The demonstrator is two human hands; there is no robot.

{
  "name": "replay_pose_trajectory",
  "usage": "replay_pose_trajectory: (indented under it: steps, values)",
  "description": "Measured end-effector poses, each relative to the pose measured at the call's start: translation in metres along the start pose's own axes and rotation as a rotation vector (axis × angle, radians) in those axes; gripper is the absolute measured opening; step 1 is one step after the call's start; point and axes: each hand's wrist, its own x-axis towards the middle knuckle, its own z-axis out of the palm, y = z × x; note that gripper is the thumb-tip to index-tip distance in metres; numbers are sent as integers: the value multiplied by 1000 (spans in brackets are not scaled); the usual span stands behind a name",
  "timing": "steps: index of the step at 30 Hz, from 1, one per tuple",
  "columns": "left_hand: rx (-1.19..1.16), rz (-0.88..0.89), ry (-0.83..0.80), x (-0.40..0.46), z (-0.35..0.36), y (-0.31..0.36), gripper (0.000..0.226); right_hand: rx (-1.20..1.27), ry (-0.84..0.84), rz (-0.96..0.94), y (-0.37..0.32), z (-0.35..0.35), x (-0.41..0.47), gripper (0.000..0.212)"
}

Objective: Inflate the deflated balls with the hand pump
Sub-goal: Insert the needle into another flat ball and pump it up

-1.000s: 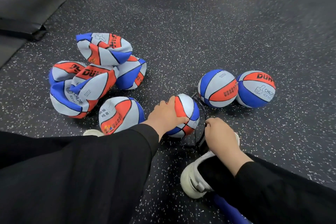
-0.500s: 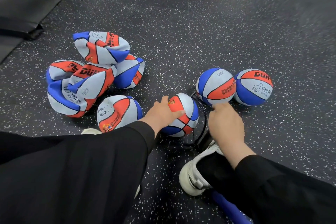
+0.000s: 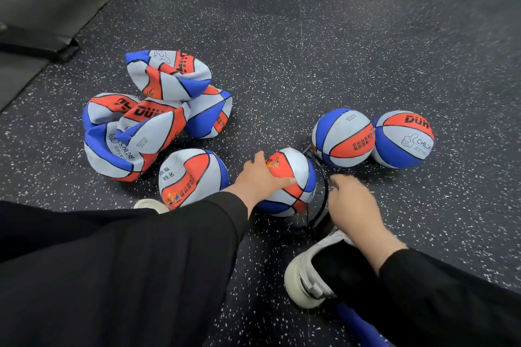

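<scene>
The hands were both down at the floor: the left hand (image 3: 260,179) rested on the near-left flank of the ball being pumped (image 3: 293,182), thumb raised toward its top and fingers spread and pressed against the red panel, steadying rather than clamping it; the right hand (image 3: 353,204) hung over the black hose (image 3: 324,194) that curved round the ball's right side, its fingers curled downward, though whether they actually gripped the pump handle could not be told, since the hand hid whatever lay under it. Compared with a second before, the right hand had risen from low beside the white shoe (image 3: 308,276) to a higher position level with the ball, a travel consistent with the upstroke of a pumping cycle, while the left hand had shifted only slightly on the ball. The blue pump barrel (image 3: 356,324) showed at the lower edge, behind the shoe. This ball sat on the speckled floor (image 3: 282,65) between a partly filled ball (image 3: 193,177) to its left and two round, finished balls (image 3: 342,136) (image 3: 403,139) to its right; it already looked nearly round, suggesting few strokes remained. The heap of crumpled deflated balls (image 3: 152,121) further left was untouched, so most of the task was judged outstanding.
</scene>
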Motion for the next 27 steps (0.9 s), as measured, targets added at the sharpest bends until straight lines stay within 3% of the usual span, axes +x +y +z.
replay_pose_trajectory:
  steps: [3, 7, 11, 13, 17, 21, 27]
  values:
    - [0, -40, -10, 5, -2, -1, 128, 9, 114, -34, -20, -42, 12, 30]
    - [14, -61, -10, 7, -2, -1, 127, -15, 122, -57, -36, -75, 22, 39]
    - [34, -63, 21, 6, 3, 0, 124, 0, 240, 0, -19, -38, 14, 13]
    - [21, -67, 27, 7, 4, 1, 124, -43, 204, 1, -10, -8, 2, 13]
    - [18, -74, 29, 6, 3, 2, 125, -284, -15, -110, 8, 41, -10, 40]
    - [28, -71, 17, 1, 3, 3, 123, -156, -4, -147, 13, 37, -6, 19]
    - [41, -53, 1, -3, 2, 1, 124, -2, -9, -3, 6, -4, -7, 35]
